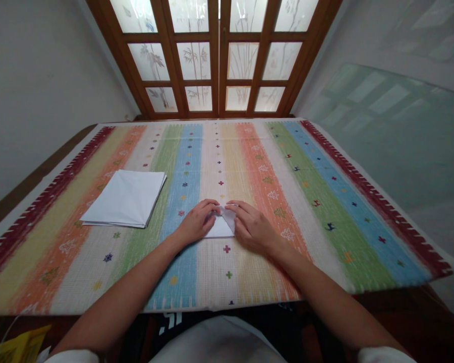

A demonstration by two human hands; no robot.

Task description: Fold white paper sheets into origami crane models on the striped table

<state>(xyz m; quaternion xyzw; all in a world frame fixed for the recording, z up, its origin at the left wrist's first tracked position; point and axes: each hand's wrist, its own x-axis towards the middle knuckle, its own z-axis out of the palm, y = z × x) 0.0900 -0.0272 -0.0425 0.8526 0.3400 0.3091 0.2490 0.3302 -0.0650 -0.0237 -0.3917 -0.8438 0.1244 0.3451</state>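
A small folded sheet of white paper (218, 230) lies on the striped tablecloth in front of me, partly covered by both hands. At its left side my left hand (200, 220) is closed on the paper, thumb and fingertips pinching near the upper edge. My right hand (251, 225) grips the right side, its fingers curled over a slanted fold. The fingertips of the two hands almost meet at the top of the sheet. Just how many layers the paper has is hidden under the fingers.
A stack of white paper sheets (125, 199) rests to the left on the tablecloth (212, 272). Wooden doors with patterned glass panes (197, 61) stand beyond the table's far edge. A glass panel (393, 136) is at the right wall, and a yellow item (17, 347) sits low at the left.
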